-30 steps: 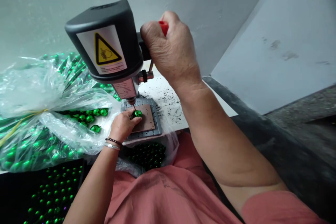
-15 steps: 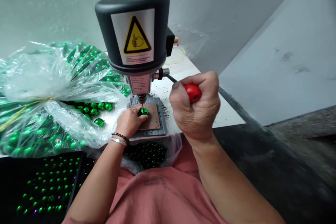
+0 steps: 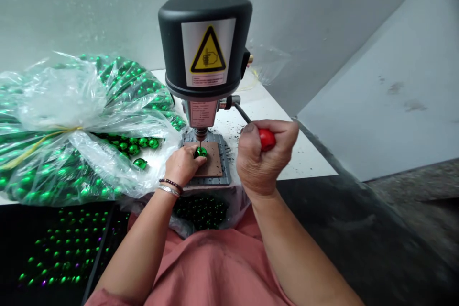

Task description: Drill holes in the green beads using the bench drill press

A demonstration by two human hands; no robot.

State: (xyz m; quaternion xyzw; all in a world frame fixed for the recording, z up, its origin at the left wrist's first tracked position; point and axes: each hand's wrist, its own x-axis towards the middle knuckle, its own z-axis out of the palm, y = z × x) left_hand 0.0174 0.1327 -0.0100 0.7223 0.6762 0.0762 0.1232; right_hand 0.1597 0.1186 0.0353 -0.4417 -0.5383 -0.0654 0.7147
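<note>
My left hand pinches a shiny green bauble between thumb and fingers. The bauble rests on a brown board that lies on the grey base plate of a bench drill press. The thin drill bit comes down to the top of the bauble; whether it has gone in I cannot tell. My right hand is wrapped round the red knob at the end of the press's feed lever.
A clear plastic bag tied with yellow string and full of green baubles covers the table's left side. A loose bauble lies near its opening. Dark shavings are scattered on the white table. Below, a dark tray and a lined container hold more baubles.
The feed lever's red knob has come slightly lower with my right hand. My left hand still holds the bauble under the bit. The whole view has shifted a little.
</note>
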